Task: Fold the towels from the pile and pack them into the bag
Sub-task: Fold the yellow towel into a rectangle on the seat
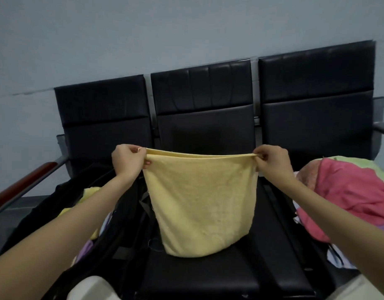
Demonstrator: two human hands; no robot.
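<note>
A yellow towel hangs doubled over in the middle of the scene, held up above the centre seat of a row of black padded chairs. Its top edge shows two layers stretched level between the hands, and its lower folded end touches the seat cushion.

The left hand pinches the towel's upper left corner, fingers curled over the edge with the thumb behind. The right hand pinches the upper right corner in the same way, fingers bunched on the cloth. Both forearms reach in from the near edge, one on each side of the towel.

To the left, on the neighbouring seat, lies an open black bag. Inside it show bits of yellow, purple and pale cloth, though how neatly they are folded cannot be told. A dark strap from the bag lies just beside the towel's left edge.

To the right, on the third seat, is the pile of towels: a large pink one on top, a green one at the far side, and a white striped piece at the near edge.

A wooden armrest on a metal frame stands at the far left, and a plain grey wall rises behind the chairs.
</note>
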